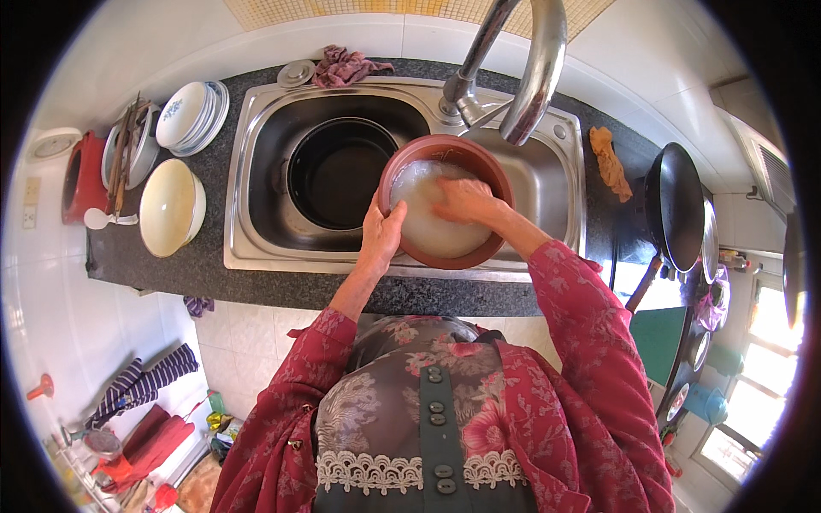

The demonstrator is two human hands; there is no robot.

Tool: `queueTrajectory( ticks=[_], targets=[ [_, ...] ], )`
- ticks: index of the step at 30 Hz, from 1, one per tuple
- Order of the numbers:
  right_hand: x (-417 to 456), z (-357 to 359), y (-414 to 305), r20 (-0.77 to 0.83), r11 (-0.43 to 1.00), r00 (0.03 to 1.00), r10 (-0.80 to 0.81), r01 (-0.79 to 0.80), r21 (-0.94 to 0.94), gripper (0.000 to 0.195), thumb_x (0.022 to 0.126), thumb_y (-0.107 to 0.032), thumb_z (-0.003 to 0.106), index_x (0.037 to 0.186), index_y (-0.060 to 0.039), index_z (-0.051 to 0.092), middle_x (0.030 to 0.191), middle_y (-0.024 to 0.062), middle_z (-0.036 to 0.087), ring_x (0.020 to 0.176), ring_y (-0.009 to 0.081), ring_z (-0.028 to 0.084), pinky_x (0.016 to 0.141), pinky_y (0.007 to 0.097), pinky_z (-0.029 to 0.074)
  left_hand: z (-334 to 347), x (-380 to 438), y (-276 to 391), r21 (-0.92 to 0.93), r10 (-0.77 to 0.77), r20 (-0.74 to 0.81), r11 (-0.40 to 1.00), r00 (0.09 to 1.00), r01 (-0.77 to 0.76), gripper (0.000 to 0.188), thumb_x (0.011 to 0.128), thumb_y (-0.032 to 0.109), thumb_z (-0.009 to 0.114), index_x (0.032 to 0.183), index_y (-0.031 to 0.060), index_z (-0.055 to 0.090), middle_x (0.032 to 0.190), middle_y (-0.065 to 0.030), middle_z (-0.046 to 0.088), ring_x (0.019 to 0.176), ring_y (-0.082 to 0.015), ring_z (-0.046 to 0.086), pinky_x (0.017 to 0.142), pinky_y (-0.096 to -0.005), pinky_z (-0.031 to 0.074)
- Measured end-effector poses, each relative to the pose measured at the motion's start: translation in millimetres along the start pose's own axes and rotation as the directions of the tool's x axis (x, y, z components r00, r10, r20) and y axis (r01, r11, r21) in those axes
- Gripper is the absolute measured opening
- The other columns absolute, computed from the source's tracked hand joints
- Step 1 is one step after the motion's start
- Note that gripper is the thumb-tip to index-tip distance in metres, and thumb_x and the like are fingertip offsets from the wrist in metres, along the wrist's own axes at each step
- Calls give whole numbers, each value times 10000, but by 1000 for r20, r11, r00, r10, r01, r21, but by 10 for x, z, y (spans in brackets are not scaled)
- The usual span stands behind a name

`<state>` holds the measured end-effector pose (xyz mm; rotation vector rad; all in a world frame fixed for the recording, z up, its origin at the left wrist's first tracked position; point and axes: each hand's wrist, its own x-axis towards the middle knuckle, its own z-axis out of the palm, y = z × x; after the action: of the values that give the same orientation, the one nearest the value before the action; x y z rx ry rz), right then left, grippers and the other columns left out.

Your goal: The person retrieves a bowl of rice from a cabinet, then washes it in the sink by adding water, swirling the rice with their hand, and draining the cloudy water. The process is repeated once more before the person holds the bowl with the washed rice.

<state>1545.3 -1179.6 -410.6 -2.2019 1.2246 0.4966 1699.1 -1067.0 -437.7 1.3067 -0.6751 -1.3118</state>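
Observation:
A round reddish-brown pot (452, 261) sits over the divider and right basin of the steel sink (545, 186). Cloudy whitish water (426, 227) fills much of it; pale grains seem to lie below, though the cloudiness hides detail. My left hand (382, 232) grips the pot's left rim, thumb on the near side. Inside the pot, my right hand (471, 200) dips its fingers into the water, and whether they hold anything is hidden. Just left of the pot, a black pan (343, 173) rests in the left basin.
The curved faucet (532, 77) reaches over the pot's far right. On the left counter are a cream enamel bowl (168, 208) and stacked plates (186, 118). A purple cloth (346, 66) lies behind the sink, an orange cloth (608, 163) right of it, near a wok (677, 205).

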Motion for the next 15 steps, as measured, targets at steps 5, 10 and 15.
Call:
queueTrajectory(
  ticks=[5, 10, 15],
  targets=[
    [9, 415, 86, 62, 972, 994, -90, 73, 225, 620, 774, -390, 592, 1270, -29, 509, 1197, 236, 581, 1121, 361, 558, 958, 425, 433, 31, -2, 22, 48, 22, -6, 999, 1000, -22, 464, 911, 156, 528, 1329, -11, 416, 1231, -113, 543, 1123, -177, 507, 980, -315, 380],
    [15, 390, -273, 177, 936, 949, -259, 202, 288, 512, 709, -146, 537, 1188, 34, 552, 1160, 273, 584, 1108, 378, 560, 943, 443, 424, 17, 3, 65, 80, 14, -17, 997, 1000, -12, 464, 909, 145, 521, 1330, -19, 419, 1244, -129, 539, 1130, -185, 509, 981, -316, 383],
    [-24, 224, -273, -185, 764, 923, -337, 383, 519, 460, 715, 7, 485, 1165, -15, 578, 1112, 248, 608, 1088, 384, 560, 923, 438, 434, 21, -3, 99, 84, -33, -12, 996, 999, 34, 462, 911, 146, 524, 1333, -9, 421, 1255, -132, 532, 1147, -191, 499, 992, -317, 373]
  ],
)
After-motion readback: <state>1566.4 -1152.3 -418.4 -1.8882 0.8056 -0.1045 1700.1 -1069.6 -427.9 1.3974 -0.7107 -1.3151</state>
